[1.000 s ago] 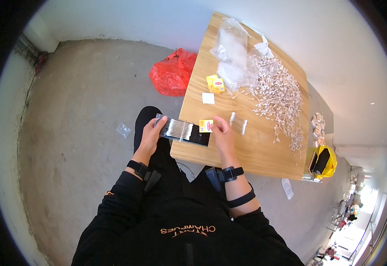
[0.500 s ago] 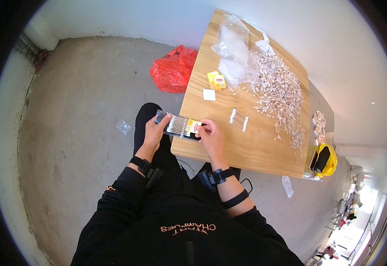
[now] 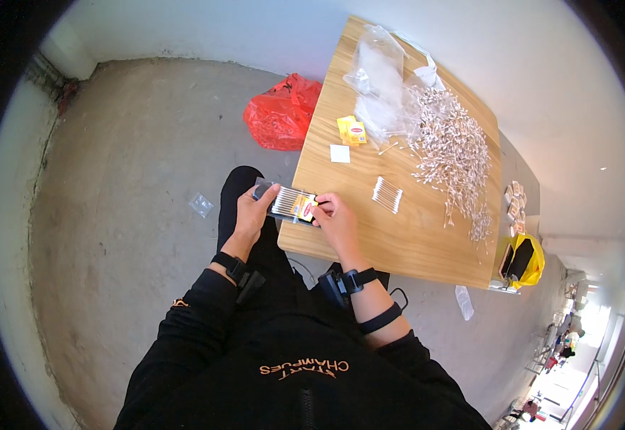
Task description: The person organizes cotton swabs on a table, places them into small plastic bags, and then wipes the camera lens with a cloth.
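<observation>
Over the table's near left corner, my left hand (image 3: 253, 209) grips the left end of a dark, flat, clear-wrapped pack (image 3: 261, 189), thumb on top. A row of white cotton swabs (image 3: 284, 201) lies side by side in it. My right hand (image 3: 339, 223) has its fingers closed on a yellow card (image 3: 304, 207) that lies over the swabs' right ends. Whether the card is inside the clear wrap cannot be made out. Another neat row of swabs (image 3: 387, 195) rests on the table to the right, near a large heap of loose swabs (image 3: 457, 143).
On the wooden table (image 3: 412, 247) are small yellow cards (image 3: 351, 130), a white square card (image 3: 339, 153) and clear plastic bags (image 3: 377, 79). A red plastic bag (image 3: 282, 115) stands left of it. Beyond the right edge are filled packs (image 3: 516, 208) and a yellow bag (image 3: 534, 264).
My right hand has shifted slightly left, and the yellow card has slid left over more of the swabs. The left hand keeps its hold on the pack.
</observation>
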The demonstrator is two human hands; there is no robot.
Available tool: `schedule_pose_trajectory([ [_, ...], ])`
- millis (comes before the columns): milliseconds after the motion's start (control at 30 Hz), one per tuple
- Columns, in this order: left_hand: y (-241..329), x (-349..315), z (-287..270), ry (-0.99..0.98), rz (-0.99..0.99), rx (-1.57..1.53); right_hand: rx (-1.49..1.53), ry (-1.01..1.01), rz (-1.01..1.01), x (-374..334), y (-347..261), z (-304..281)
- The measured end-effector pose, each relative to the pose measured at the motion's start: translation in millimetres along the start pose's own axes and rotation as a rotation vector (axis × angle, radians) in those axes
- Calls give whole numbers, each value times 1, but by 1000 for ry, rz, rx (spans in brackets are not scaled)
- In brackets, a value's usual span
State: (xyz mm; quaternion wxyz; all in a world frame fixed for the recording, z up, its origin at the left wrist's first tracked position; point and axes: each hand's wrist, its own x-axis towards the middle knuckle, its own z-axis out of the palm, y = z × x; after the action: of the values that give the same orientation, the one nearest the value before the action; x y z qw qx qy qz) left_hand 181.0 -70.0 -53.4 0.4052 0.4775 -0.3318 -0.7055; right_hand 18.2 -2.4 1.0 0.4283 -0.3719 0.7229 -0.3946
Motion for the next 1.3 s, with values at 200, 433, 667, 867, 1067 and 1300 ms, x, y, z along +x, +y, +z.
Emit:
schedule_pose_trajectory([
  [200,1,-1,5,3,0,-10,-142,0,10,15,-1,7],
  [433,-2,1,4,20,-2,-41,-259,157,-142,12,-1,14],
  [667,-8,4,9,157,39,-30,277,275,-311,4,7,49],
  [867,-10,4,13,256,167,239,342,293,-348,6,4,67],
  [1067,-9,4,16,333,185,375,246,352,-338,6,4,46],
  [1300,20,-8,36,408,781,1029,159,898,-154,20,40,-85],
])
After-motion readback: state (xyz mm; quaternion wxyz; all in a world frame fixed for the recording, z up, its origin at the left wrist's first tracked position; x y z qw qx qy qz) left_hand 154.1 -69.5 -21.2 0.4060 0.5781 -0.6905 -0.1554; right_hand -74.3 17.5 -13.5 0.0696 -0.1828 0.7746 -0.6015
